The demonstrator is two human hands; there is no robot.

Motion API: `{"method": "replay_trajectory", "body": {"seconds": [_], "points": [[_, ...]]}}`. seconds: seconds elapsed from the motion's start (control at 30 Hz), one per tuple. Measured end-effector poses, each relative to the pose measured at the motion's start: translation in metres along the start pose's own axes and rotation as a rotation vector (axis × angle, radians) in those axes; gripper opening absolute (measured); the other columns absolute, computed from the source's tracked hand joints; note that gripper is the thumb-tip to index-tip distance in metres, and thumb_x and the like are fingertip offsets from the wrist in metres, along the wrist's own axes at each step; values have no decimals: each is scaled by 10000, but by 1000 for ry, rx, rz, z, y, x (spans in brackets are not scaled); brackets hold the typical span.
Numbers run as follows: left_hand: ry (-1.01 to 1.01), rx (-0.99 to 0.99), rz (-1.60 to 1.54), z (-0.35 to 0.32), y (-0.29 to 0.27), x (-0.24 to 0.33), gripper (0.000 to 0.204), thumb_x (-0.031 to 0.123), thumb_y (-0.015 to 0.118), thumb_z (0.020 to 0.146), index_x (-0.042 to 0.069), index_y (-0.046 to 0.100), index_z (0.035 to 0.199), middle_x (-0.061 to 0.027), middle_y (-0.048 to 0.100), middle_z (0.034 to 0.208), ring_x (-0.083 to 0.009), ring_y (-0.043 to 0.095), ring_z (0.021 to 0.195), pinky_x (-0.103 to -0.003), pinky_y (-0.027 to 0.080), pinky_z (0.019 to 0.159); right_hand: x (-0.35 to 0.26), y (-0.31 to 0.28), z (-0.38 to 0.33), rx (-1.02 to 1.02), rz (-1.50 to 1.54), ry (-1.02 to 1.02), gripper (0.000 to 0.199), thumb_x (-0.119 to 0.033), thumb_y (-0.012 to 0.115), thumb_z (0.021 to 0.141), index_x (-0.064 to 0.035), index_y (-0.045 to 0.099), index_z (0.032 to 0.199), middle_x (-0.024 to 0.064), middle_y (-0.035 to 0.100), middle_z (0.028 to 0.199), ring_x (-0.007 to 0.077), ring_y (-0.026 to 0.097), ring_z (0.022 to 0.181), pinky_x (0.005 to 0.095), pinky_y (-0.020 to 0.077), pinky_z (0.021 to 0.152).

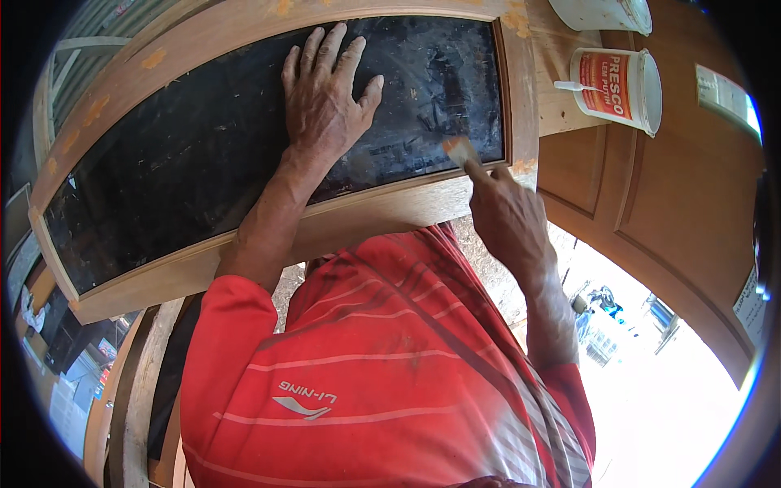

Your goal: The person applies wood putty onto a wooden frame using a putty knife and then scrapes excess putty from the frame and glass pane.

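A wooden frame (126,83) with a curved far side lies before me, holding a dark, scuffed panel (179,171). My left hand (325,106) rests flat on the panel, fingers spread and empty. In my right hand (508,211) is a small putty knife (460,152), its blade smeared with orange filler. The blade is by the panel's near right corner, close to the inner edge of the frame; whether it touches is unclear. Several orange filler patches (154,58) mark the frame's wood.
A white tub with a red label (617,91) lies or leans on a wooden surface (561,98) at the right, with a second white tub (604,12) beyond. A brown panelled door (679,187) stands at the right. Timber pieces (140,407) are at the lower left.
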State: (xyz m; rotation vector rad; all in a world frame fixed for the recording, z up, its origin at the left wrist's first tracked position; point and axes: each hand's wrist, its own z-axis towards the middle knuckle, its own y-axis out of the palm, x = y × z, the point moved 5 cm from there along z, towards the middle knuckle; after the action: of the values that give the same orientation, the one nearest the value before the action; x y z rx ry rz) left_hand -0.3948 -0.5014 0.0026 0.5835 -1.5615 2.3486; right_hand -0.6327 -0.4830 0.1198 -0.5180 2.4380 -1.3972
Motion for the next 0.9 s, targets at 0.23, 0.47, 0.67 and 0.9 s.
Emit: {"method": "replay_trajectory", "body": {"seconds": [0.23, 0.47, 0.67, 0.9], "points": [[27, 10, 46, 0, 1, 1, 574, 420, 760, 946, 84, 689, 1407, -159, 573, 1544, -357, 463, 1481, -591, 278, 1251, 3, 1, 9, 61, -5, -40, 330, -55, 557, 985, -37, 660, 1298, 220, 688, 935, 412, 731, 757, 532, 581, 679], [33, 5, 27, -1, -1, 0, 576, 401, 755, 963, 95, 654, 1440, -146, 553, 1570, -366, 463, 1483, -604, 305, 1229, 1, -9, 18, 31, -17, -87, 278, -50, 578, 969, -20, 676, 1227, 237, 701, 953, 418, 722, 775, 530, 575, 707], [16, -2, 22, -1, 0, -2, 574, 397, 756, 963, 92, 654, 1439, -145, 559, 1558, -368, 462, 1481, -605, 302, 1230, 22, 3, -2, 49, 20, 40, 337, -74, 565, 985, -82, 683, 1300, 237, 711, 987, 427, 734, 814, 531, 575, 715], [21, -17, 13, 0, 0, 1, 572, 395, 758, 961, 93, 657, 1435, -148, 553, 1566, -371, 459, 1481, -608, 302, 1231, 15, 1, -3, 21, 26, 79, 375, -85, 565, 1010, -127, 665, 1369, 230, 703, 971, 429, 723, 789, 540, 567, 709]]}}
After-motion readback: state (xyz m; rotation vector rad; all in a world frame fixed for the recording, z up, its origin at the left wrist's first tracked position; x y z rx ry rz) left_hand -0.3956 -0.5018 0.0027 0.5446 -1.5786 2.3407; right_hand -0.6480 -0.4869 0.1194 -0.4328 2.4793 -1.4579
